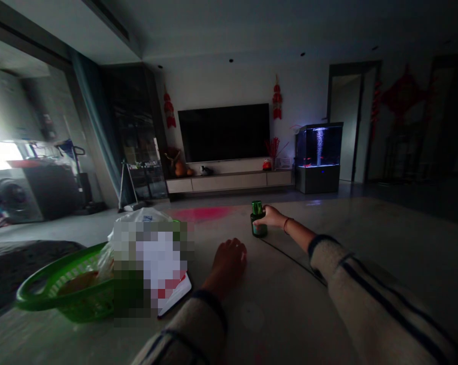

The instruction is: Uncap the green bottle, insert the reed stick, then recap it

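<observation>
My right hand [271, 218], with a thin red band at the wrist, is closed around a small dark green bottle [259, 229] with a shiny green cap. The bottle is upright at the far part of the table [282, 299]. Nearer to me and to the left, my left hand [229, 258] rests low over the tabletop with its fingers curled in. Its palm side is turned away, and nothing shows in it. A thin dark line [290, 257] runs across the tabletop from near the bottle's base to beneath my right forearm.
On the left stands a green plastic basket [77, 299] with a clear plastic bag [138, 218]. A white card-like item with red [178, 294], partly pixelated, leans by it. Beyond are a TV [225, 134], a low cabinet [229, 181] and a lit fish tank [320, 147].
</observation>
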`<state>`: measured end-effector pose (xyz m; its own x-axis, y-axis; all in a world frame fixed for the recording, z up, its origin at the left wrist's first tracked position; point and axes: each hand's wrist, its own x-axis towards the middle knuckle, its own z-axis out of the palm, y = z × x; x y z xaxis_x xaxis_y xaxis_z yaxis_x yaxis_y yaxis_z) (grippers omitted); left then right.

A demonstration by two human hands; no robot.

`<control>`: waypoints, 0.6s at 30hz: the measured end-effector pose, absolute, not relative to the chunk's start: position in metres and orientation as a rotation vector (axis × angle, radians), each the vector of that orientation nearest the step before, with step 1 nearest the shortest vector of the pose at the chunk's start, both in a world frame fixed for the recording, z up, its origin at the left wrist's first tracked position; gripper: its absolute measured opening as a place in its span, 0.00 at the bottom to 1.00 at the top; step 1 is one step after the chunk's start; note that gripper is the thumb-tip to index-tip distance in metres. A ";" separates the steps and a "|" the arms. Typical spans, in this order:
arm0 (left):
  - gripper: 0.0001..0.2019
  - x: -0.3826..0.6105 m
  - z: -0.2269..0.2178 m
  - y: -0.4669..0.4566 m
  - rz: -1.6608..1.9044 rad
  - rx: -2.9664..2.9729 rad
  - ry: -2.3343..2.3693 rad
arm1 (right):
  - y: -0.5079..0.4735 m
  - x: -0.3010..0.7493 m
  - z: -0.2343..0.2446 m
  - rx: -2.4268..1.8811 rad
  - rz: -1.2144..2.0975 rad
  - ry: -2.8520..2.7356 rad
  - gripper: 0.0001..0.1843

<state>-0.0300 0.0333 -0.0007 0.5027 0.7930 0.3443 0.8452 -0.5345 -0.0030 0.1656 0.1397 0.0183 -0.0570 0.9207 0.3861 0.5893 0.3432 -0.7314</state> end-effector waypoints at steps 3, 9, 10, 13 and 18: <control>0.18 -0.029 -0.005 0.038 -0.668 -2.551 -1.650 | 0.124 0.162 0.034 -1.198 0.627 -1.862 0.22; 0.37 -0.027 -0.013 0.043 -1.098 -2.791 -1.917 | 0.076 0.151 0.053 -0.783 1.142 -2.140 0.28; 0.36 -0.027 -0.013 0.042 -1.113 -2.869 -1.879 | 0.070 0.150 0.054 -0.743 1.187 -2.185 0.30; 0.31 -0.026 -0.010 0.038 -1.109 -3.014 -1.790 | 0.059 0.150 0.055 -0.645 1.330 -2.285 0.36; 0.28 -0.024 -0.006 0.034 -1.093 -3.086 -1.762 | 0.046 0.166 0.066 -0.721 1.415 -2.079 0.40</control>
